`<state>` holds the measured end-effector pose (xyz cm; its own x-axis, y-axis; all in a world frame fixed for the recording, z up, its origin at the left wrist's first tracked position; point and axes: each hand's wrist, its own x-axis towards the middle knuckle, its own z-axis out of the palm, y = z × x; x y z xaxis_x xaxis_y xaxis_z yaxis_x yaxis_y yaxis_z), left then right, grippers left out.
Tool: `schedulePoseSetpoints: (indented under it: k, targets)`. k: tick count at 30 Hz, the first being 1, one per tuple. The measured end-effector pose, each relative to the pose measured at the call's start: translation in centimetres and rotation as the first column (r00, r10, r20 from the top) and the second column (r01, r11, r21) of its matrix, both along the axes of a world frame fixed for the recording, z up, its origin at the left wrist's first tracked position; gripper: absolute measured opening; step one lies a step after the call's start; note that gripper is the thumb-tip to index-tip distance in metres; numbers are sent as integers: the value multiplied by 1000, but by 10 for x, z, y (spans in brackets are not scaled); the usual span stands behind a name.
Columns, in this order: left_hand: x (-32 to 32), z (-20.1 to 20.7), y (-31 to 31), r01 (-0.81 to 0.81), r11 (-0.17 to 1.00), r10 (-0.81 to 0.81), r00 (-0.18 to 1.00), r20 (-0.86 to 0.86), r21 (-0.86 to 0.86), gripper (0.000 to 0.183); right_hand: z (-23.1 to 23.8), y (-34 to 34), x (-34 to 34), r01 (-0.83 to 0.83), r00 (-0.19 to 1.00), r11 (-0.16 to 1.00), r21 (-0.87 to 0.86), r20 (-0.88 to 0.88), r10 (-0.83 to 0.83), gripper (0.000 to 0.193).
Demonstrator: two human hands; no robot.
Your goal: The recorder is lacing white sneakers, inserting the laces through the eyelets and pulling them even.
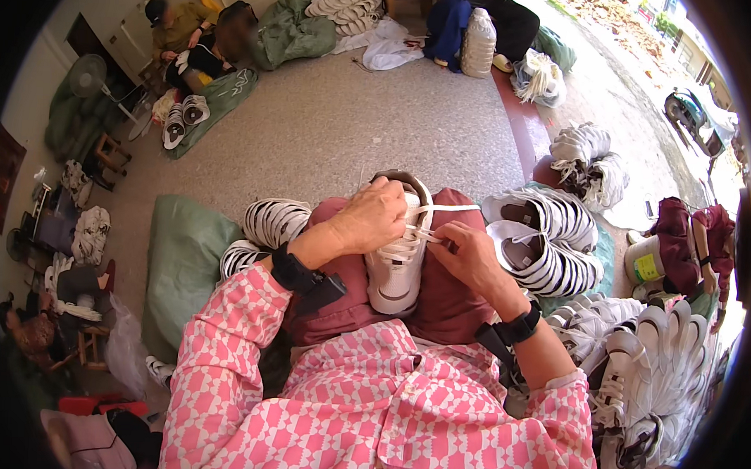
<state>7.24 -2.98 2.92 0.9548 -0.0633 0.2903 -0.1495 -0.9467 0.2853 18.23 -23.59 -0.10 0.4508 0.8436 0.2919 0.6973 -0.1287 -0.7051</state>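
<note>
left hand [374, 216] gripped sneaker [397, 264] top, frame centre | right hand [467, 256] pinched lace [447, 209] | sneaker lay on lap

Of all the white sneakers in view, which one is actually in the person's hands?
The white sneaker lying toe-toward-the-person on the maroon lap, gripped by the left hand while the right hand pinches its lace; all others sit in rows and piles aside.

Grey speckled floor [346, 126], daylit. Pale wall [29, 98] at left, standing fan [89, 76] before it. Small wooden stool [109, 152] nearby. Red step [520, 115] at right edge, open street [636, 103] beyond.
</note>
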Motion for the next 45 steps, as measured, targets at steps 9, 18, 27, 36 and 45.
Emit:
schedulePoseSetpoints:
  k: [9,18,27,36,45]
  targets:
    - [-5,2,14,-122,992,120,991,-60,-27,26,12,-5,0,-8,998,986,-166,-60,-2,29]
    - [-8,0,35,-45,949,17,996,-93,-312,28,18,-8,3,-70,572,990,-122,-818,-60,27]
    - [-37,12,75,-333,619,6,907,-420,-711,24,-5,15,31,114,-122,973,201,-969,215,22]
    - [-86,16,102,-482,565,139,856,-498,-670,14,0,-2,44,335,147,903,267,-962,230,15]
    - [-138,-10,132,-596,492,187,784,-591,-635,16,-12,-38,66,433,275,866,249,-952,136,19]
